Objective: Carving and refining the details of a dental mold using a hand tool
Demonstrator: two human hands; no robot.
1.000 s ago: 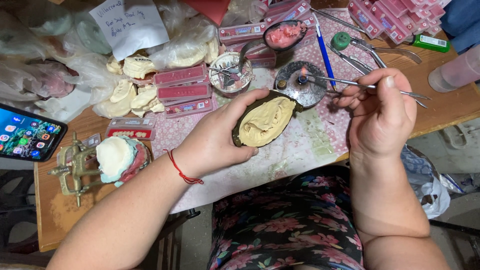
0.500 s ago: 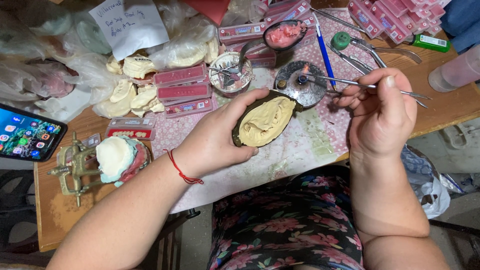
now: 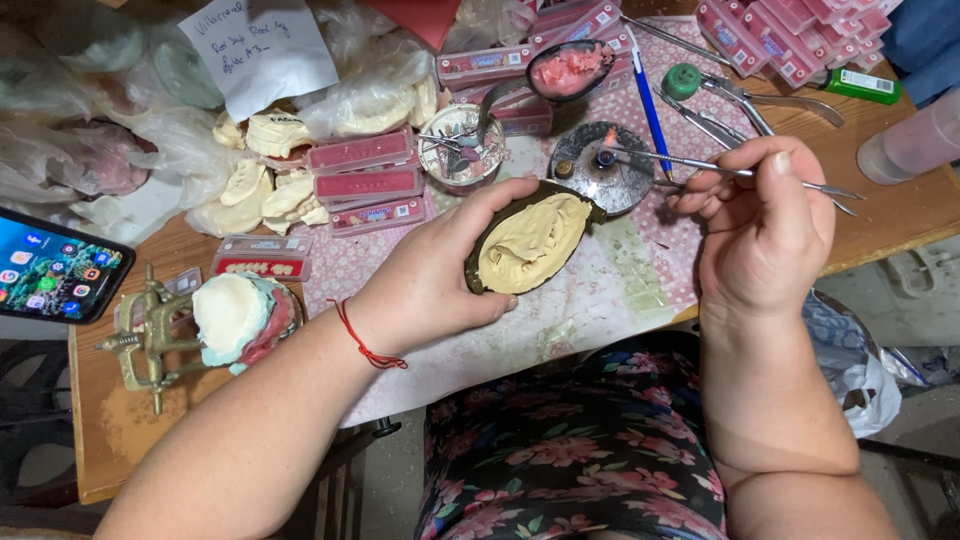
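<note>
head cam | looks steeply down | close over worktable [image 3: 130, 440]

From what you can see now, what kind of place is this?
Probably a dental technician's workbench. The left hand holds a yellowish jaw cast in a dark mould, the right hand heats a thin metal tool over a small burner, and more plaster casts lie nearby.

Dead centre sits the cream plaster dental cast in its dark rubber mould [image 3: 532, 245], cupped by the left hand [image 3: 435, 285]. At one o'clock, the round metal burner [image 3: 600, 168]; the thin steel instrument [image 3: 700, 168] lies across it from the right hand [image 3: 765, 225] at three. At nine, the brass articulator [image 3: 150, 335], black smartphone [image 3: 55, 268] behind it.
</note>
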